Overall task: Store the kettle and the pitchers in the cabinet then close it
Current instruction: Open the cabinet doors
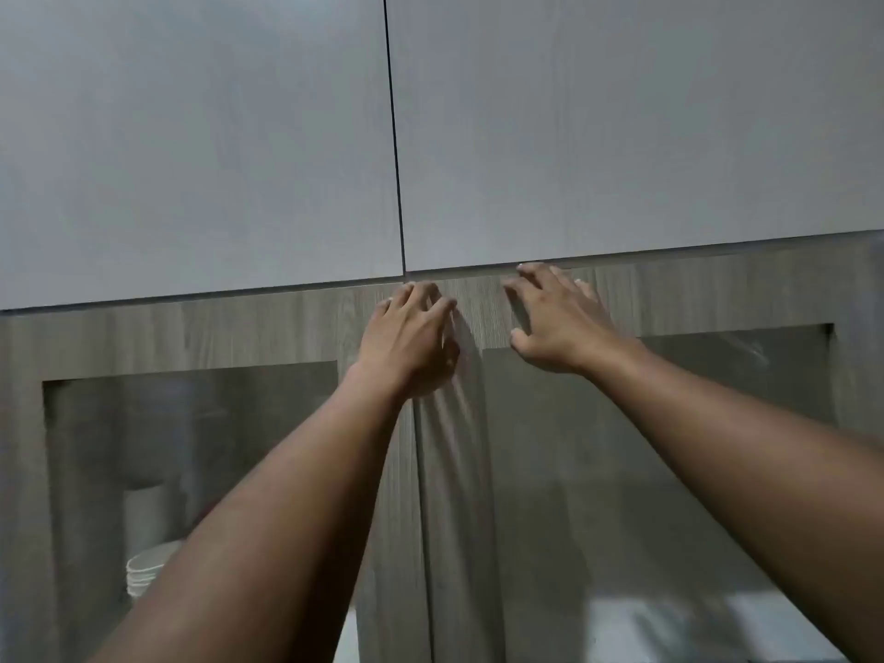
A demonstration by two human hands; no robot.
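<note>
Cabinet (268,327) under both hands' fingertips

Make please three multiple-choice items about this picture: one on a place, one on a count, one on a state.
1. Where do the hands rest?
A. top rails of the glass doors
B. a countertop
C. a kettle

2. How many plain grey upper doors show?
A. one
B. two
C. four

3. The glass doors are:
A. wide open
B. removed
C. closed or nearly so

Answers: A, left hand and right hand lie on the wood rails; B, upper doors split by one seam; C, glass doors meet at the middle.
</note>
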